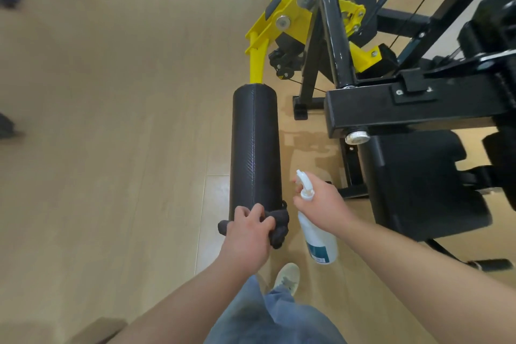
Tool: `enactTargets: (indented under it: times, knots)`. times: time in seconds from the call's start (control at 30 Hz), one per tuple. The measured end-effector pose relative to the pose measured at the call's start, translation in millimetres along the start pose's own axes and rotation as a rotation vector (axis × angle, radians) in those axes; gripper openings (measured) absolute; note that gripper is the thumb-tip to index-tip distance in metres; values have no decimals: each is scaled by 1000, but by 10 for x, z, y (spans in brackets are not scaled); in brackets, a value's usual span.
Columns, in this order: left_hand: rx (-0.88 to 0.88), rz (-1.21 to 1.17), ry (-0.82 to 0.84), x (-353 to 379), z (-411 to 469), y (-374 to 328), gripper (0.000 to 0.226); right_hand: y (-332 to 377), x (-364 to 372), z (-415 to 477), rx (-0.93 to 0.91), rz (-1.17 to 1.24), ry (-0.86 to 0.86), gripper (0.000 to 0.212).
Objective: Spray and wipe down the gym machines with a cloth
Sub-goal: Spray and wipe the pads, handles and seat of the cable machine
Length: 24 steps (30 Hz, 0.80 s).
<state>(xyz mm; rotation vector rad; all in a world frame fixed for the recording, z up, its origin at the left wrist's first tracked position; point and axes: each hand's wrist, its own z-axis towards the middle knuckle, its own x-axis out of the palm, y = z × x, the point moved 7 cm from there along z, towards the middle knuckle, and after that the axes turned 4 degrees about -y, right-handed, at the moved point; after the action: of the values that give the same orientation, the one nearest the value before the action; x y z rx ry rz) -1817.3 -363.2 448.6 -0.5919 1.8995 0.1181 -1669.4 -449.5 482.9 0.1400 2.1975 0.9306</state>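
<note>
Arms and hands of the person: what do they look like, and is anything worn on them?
The left hand and right hand are bare: no gloves, and no ring or watch shows. Both forearms are bare too, with no sleeve in view. Below them show blue denim clothing and one pale shoe.
</note>
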Motion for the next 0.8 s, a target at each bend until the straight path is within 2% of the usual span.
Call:
enactTargets:
  times: [0.1, 0.17, 0.3, 0.37, 0.47, 0.5, 0.57, 0.63, 0.7, 0.8]
  knots:
    - [139, -36, 79, -20, -159, -76, 28, 61, 8, -27, -42, -17, 10, 30]
    - [181, -205, 54, -118, -168, -31, 29, 87, -3, -28, -54, -18, 16, 30]
    - [36, -621, -270, -555, 186, 224, 29, 111, -48, 28, -45, 3, 5, 32]
    - [-72, -676, -339, -680, 405, 315, 36, 109, -77, 71, -22, 22, -9, 33]
    - [-252, -439, -380, -656, 559, 439, 43, 108, -107, 119, -13, 34, -31, 29]
    - [-224, -331, -416, -670, 561, 401, 42, 110, -116, 125, -17, 40, -37, 28]
    - [-45, -203, -461, -632, 581, 229, 40, 97, -114, 149, -19, 43, -35, 30]
    - [110, -95, -405, -439, 602, 86, 44, 81, -95, 175, -12, 42, -24, 31]
    - [192, 18, -319, -189, 586, 43, 48, 56, -68, 215, 0, 40, -17, 29]
    - [288, 67, -422, -104, 584, 50, 35, -10, -27, 298, 22, 38, -18, 26]
